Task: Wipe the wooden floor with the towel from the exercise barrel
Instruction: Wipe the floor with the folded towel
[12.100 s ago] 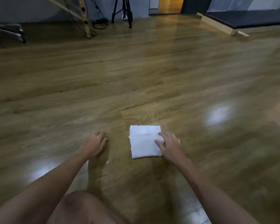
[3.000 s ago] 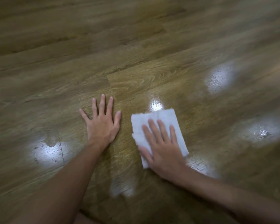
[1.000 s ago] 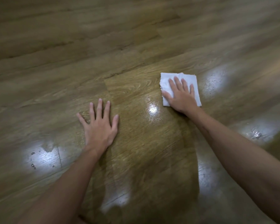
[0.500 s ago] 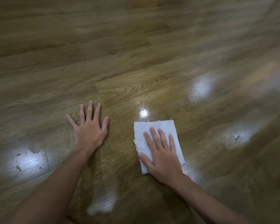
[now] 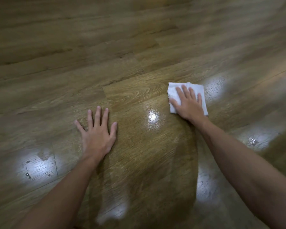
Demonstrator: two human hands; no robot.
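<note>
towel (image 5: 173,94) under flat right hand (image 5: 189,104) | left hand (image 5: 97,134) splayed on floor (image 5: 139,47)

Single view, head-worn wide-angle camera, directed forward and steeply down onto the wooden floor (image 5: 139,47). Position low and close to the surface. Both bare forearms enter from the bottom edge, the left hand (image 5: 97,136) near centre, the right hand (image 5: 188,104) further out. Plank lines bow toward the frame edges. No second view to compare
</note>
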